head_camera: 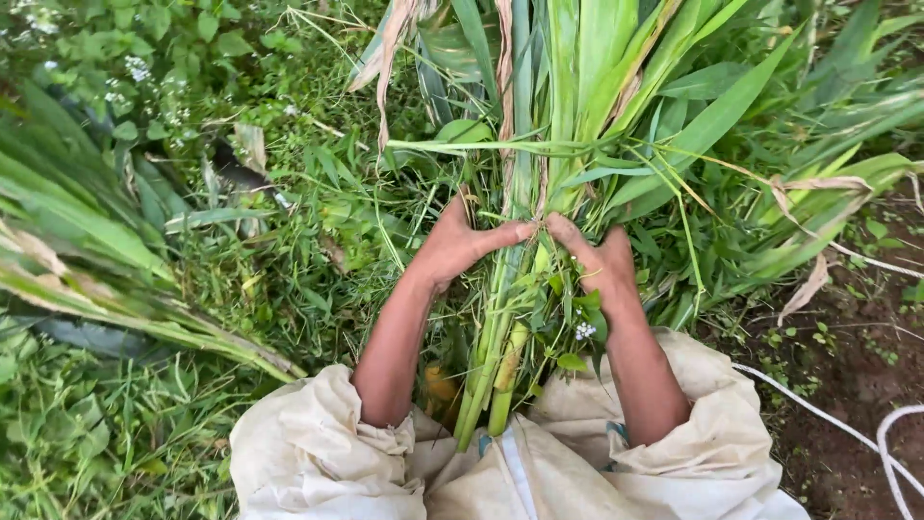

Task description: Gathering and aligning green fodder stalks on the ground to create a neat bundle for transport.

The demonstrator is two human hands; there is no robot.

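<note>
1. So the main thing here is a bundle of green stalks (510, 318), long and cane-like, running from near the person's lap up toward the top of the view, where it fans out into broad strap-shaped leaves (616, 87).
2. The stalks are pale yellow-green low down, with cut ends just above the cream-coloured garment (318, 453). Higher up the leaves go deeper green, with a few dry tan, papery strips mixed in.
3. A thin dry strip (535, 204) crosses the bundle at its waist, right between the two hands. Can't tell if it's knotted.
4. Left hand (462, 241) presses against the left side of the bundle, fingers curled, thumb pointing right and pinching at that strip.
5. Right hand (599, 258) sits on the right side, fingers tucked into the leaves, thumb meeting the left one at the strip. Both look clenched on it.
6. A small weed with a tiny white flower (584, 330) is stuck in among the stalks by the right wrist.
7. Around it: grass and weeds on the left, bare dark soil (847, 385) on the right with a white rope (895, 443) lying across it.
</note>
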